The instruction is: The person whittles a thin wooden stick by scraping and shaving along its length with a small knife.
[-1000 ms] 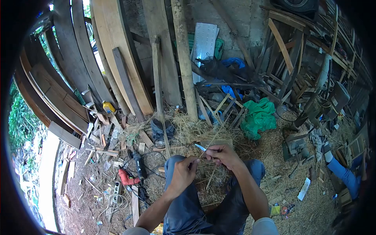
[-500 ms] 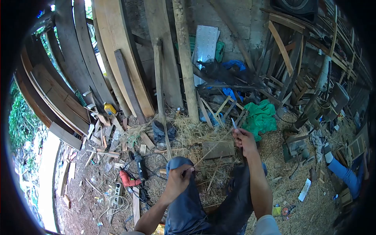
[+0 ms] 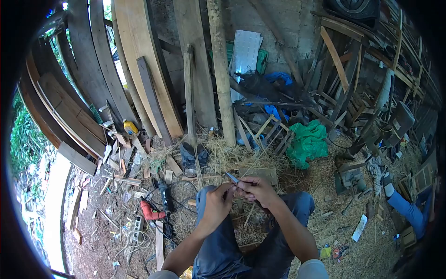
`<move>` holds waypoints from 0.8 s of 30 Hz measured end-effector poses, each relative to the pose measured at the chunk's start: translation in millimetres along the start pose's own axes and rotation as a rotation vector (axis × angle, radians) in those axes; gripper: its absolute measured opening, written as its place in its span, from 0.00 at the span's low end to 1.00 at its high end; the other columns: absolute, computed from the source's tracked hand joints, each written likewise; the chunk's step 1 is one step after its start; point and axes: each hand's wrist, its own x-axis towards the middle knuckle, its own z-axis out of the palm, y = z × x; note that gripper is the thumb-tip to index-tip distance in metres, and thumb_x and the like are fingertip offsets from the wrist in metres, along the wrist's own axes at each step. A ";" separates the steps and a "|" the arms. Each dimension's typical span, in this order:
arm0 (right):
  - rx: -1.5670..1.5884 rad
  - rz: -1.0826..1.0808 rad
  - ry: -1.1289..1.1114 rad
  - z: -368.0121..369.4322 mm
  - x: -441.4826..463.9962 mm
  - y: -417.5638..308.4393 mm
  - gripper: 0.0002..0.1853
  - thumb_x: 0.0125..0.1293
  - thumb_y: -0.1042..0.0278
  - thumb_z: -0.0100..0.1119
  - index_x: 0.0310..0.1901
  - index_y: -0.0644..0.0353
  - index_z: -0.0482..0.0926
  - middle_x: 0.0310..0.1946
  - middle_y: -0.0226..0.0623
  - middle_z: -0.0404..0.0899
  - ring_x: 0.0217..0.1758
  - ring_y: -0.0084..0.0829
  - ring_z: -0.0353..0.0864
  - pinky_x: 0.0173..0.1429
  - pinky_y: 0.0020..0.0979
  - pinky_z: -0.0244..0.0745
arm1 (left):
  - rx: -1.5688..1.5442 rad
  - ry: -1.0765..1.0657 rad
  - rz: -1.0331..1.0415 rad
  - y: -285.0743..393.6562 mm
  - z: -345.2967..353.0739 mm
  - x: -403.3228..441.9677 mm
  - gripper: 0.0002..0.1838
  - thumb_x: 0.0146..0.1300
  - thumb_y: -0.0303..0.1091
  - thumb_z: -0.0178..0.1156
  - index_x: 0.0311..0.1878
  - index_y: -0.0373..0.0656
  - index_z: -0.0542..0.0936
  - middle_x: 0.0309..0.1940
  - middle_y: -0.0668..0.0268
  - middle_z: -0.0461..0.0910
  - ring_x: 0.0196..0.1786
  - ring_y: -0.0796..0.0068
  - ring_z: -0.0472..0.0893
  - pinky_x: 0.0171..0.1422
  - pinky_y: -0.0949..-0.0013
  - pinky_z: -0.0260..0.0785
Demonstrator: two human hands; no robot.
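The right hand is closed around a knife, its blade jutting ahead of the grip. Just beside is the left hand; its hold I cannot tell. Left of both lies a red drill.

One camera, worn on the head, looks forward and steeply down over the person's own knees; the left hand and right hand are near, around mid-view; the wall stands far; the wide, bowed view, dark-edged, spans from tall boards left to a black box far right.
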 end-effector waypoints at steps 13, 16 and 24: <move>-0.028 0.013 0.229 -49.4 -1.6 -24.5 0.08 0.65 0.68 0.59 0.39 0.65 0.81 0.25 0.27 0.75 0.18 0.12 0.59 0.20 0.18 0.51 | 0.011 -0.105 -0.038 7.8 -11.6 -18.8 0.05 0.60 0.25 0.61 0.38 0.35 0.81 0.20 0.54 0.77 0.17 0.72 0.72 0.24 0.68 0.62; -0.023 -0.029 0.265 -72.7 5.3 -19.2 0.10 0.63 0.68 0.62 0.42 0.66 0.82 0.24 0.27 0.76 0.18 0.13 0.62 0.20 0.17 0.52 | 0.024 -0.120 -0.034 4.6 -18.5 -24.9 0.05 0.61 0.25 0.60 0.38 0.35 0.81 0.20 0.55 0.77 0.18 0.71 0.72 0.25 0.69 0.63; 0.155 -0.291 0.459 -106.0 -0.7 -37.0 0.17 0.65 0.67 0.59 0.51 0.67 0.76 0.23 0.24 0.74 0.17 0.12 0.60 0.19 0.17 0.52 | 0.007 -0.155 -0.199 -17.3 -35.4 -25.9 0.04 0.62 0.25 0.58 0.38 0.35 0.81 0.20 0.58 0.77 0.21 0.73 0.75 0.27 0.69 0.65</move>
